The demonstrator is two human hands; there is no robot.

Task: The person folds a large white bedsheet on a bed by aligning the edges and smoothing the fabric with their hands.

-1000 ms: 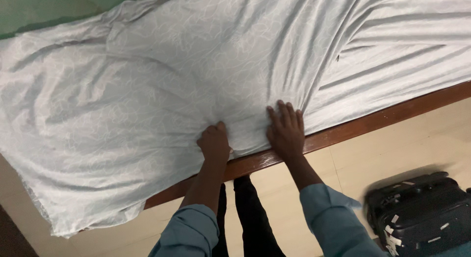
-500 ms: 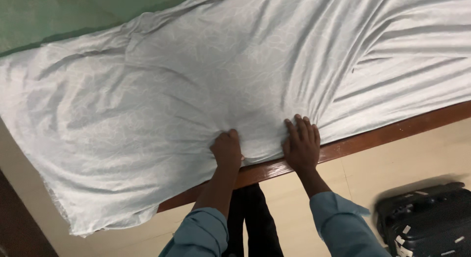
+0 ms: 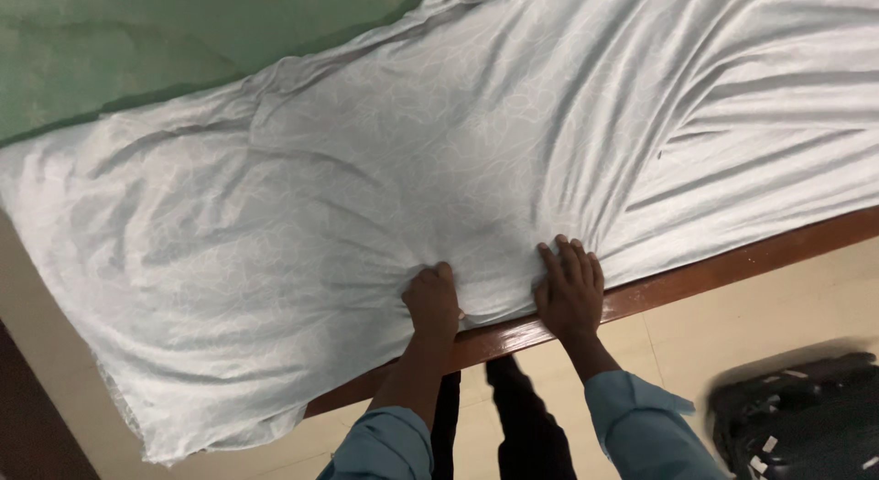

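White patterned sheet [image 3: 385,196] lies wrinkled over a green mattress [image 3: 137,49], w/ one corner hanging off the near-left end. Left hand [image 3: 432,301] is curled into the cloth near the wooden bed rail [image 3: 732,265], bunching folds around the knuckles. Right hand [image 3: 569,292] presses flat, fingers spread, just beside it at the sheet's edge. Dark bag [image 3: 806,420] sits on the pale floor [image 3: 778,315], lower right.

Single head cam, looking steeply down from above the standing person; close range over bed edge [image 3: 696,278], sheet [image 3: 439,169] filling most of frame, floor [image 3: 787,315] below.
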